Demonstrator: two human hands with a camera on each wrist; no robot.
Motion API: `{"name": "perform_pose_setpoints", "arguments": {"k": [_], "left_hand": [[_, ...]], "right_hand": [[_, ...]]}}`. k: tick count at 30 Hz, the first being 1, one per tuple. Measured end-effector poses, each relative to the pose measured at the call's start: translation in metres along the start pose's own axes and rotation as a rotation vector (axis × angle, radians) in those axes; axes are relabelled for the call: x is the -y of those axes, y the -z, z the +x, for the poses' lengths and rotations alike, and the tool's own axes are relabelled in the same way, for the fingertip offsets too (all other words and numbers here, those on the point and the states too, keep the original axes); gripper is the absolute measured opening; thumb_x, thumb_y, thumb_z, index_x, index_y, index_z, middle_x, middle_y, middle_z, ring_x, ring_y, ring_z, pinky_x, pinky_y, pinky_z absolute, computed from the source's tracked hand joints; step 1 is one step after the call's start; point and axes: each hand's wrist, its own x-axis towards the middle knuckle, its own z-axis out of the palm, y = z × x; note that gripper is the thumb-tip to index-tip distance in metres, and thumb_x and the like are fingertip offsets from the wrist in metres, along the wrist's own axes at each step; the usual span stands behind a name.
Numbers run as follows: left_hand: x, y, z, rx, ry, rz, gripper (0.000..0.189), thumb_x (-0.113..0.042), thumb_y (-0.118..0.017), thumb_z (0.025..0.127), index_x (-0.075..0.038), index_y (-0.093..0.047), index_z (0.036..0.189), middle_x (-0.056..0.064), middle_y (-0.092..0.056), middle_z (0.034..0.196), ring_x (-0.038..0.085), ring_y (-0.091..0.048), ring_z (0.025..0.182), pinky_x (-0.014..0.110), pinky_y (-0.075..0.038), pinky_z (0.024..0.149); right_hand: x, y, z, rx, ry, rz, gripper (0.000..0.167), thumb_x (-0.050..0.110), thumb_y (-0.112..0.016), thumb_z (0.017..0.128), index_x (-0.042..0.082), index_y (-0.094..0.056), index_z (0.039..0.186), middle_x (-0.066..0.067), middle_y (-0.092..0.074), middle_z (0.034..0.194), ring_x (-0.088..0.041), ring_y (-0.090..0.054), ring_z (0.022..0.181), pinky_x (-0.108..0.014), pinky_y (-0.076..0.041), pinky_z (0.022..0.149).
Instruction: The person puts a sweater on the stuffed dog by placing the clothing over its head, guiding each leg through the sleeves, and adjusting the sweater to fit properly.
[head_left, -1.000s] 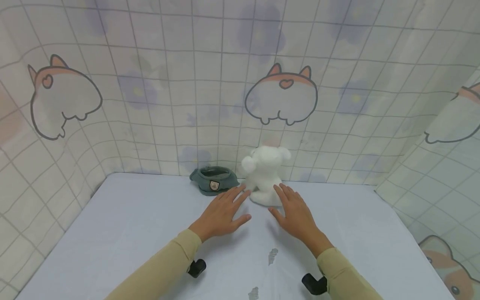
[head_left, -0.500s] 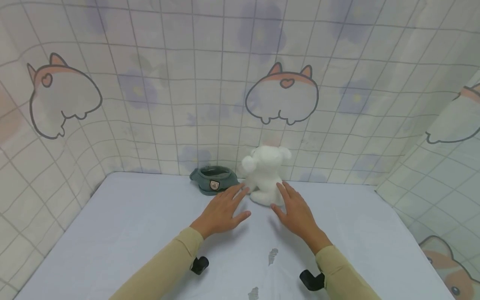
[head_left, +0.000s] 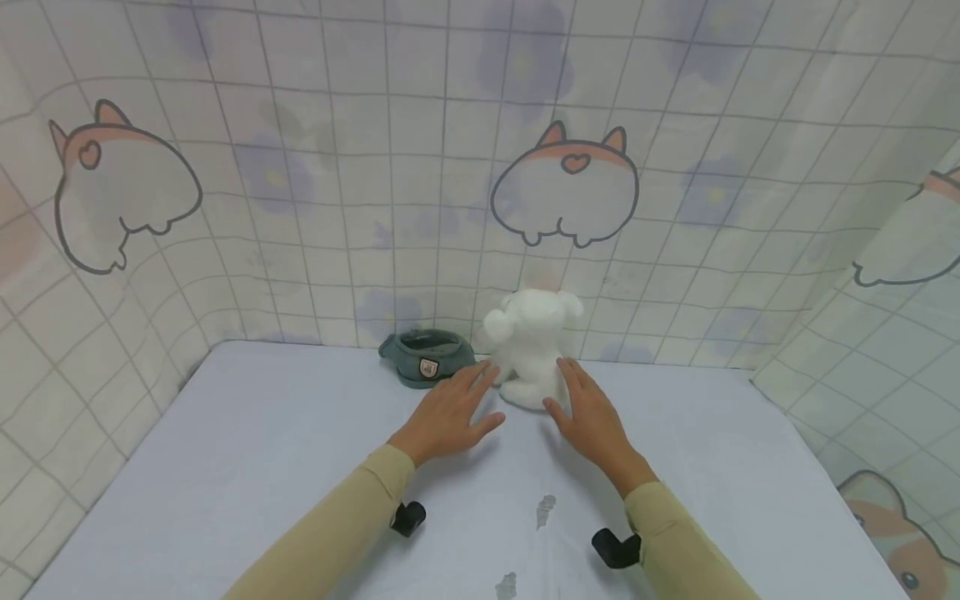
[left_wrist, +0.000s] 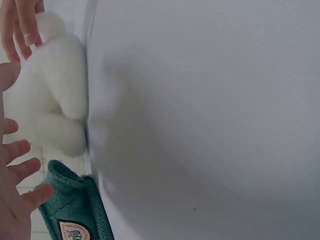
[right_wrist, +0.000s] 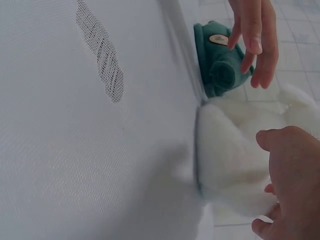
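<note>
A white plush toy (head_left: 534, 342) with round ears sits upright near the back edge of the table. Just left of it lies a teal knitted garment (head_left: 431, 358), its opening upward and a pale patch (left_wrist: 75, 231) on its front. My left hand (head_left: 446, 414), palm down and fingers spread, is in front of the garment and the toy's left side. On the toy's right side, my right hand (head_left: 597, 421) has its straight fingers overlapping the plush body in the head view. Neither hand grips anything. In the right wrist view, the right fingertips are partly hidden behind the palm.
A white cloth covers the table (head_left: 262, 450), with small worn grey patches (head_left: 546, 512) toward the front. Behind and on both sides hang grid-patterned curtains (head_left: 420, 167) with corgi drawings. Black wrist mounts (head_left: 617, 548) stick out below the sleeves.
Both hands have edged slightly forward, and the right fingers now overlap more of the plush toy's right side. The toy and the knitted garment stay in place.
</note>
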Motion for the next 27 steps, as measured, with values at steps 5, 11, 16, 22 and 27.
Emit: {"name": "perform_pose_setpoints", "arguments": {"k": [5, 11, 16, 22, 27], "left_hand": [[0.001, 0.0, 0.006, 0.029, 0.03, 0.005, 0.072, -0.052, -0.046, 0.098, -0.011, -0.026, 0.153, 0.013, -0.03, 0.157, 0.029, -0.038, 0.141, 0.051, -0.041, 0.107], [0.002, -0.005, 0.014, 0.052, 0.059, 0.006, 0.075, -0.053, -0.046, 0.097, -0.01, -0.023, 0.154, 0.012, -0.028, 0.158, 0.03, -0.037, 0.141, 0.05, -0.042, 0.107], [0.002, -0.011, 0.02, 0.081, 0.072, -0.001, 0.076, -0.053, -0.046, 0.097, -0.009, -0.02, 0.154, 0.014, -0.028, 0.158, 0.03, -0.037, 0.141, 0.049, -0.041, 0.108], [0.004, -0.012, 0.026, 0.056, 0.059, 0.019, 0.075, -0.051, -0.048, 0.097, -0.006, -0.024, 0.152, 0.017, -0.034, 0.154, 0.032, -0.042, 0.138, 0.048, -0.043, 0.106], [0.005, -0.011, 0.029, 0.053, 0.071, 0.019, 0.074, -0.05, -0.049, 0.097, -0.005, -0.026, 0.151, 0.017, -0.035, 0.153, 0.033, -0.043, 0.136, 0.051, -0.041, 0.107]], "right_hand": [[-0.001, -0.004, 0.002, 0.002, -0.02, 0.012, 0.07, 0.03, -0.063, 0.094, 0.004, -0.029, 0.149, -0.022, -0.036, 0.152, -0.04, -0.04, 0.137, -0.053, -0.037, 0.11], [-0.005, -0.009, 0.004, -0.031, -0.024, -0.005, 0.073, 0.031, -0.067, 0.091, 0.0, -0.031, 0.148, -0.023, -0.041, 0.148, -0.04, -0.043, 0.135, -0.053, -0.038, 0.109], [-0.011, -0.015, 0.004, -0.077, -0.021, 0.0, 0.075, 0.031, -0.07, 0.088, -0.001, -0.033, 0.146, -0.024, -0.046, 0.144, -0.041, -0.048, 0.129, -0.054, -0.042, 0.104], [-0.016, -0.025, 0.011, -0.102, -0.023, 0.04, 0.078, 0.031, -0.073, 0.086, 0.0, -0.033, 0.145, -0.022, -0.048, 0.142, -0.04, -0.05, 0.127, -0.054, -0.043, 0.103], [-0.014, -0.029, 0.016, -0.046, -0.083, 0.055, 0.085, 0.037, -0.071, 0.087, 0.002, -0.026, 0.149, -0.022, -0.043, 0.146, -0.041, -0.046, 0.131, -0.055, -0.041, 0.105]]}}
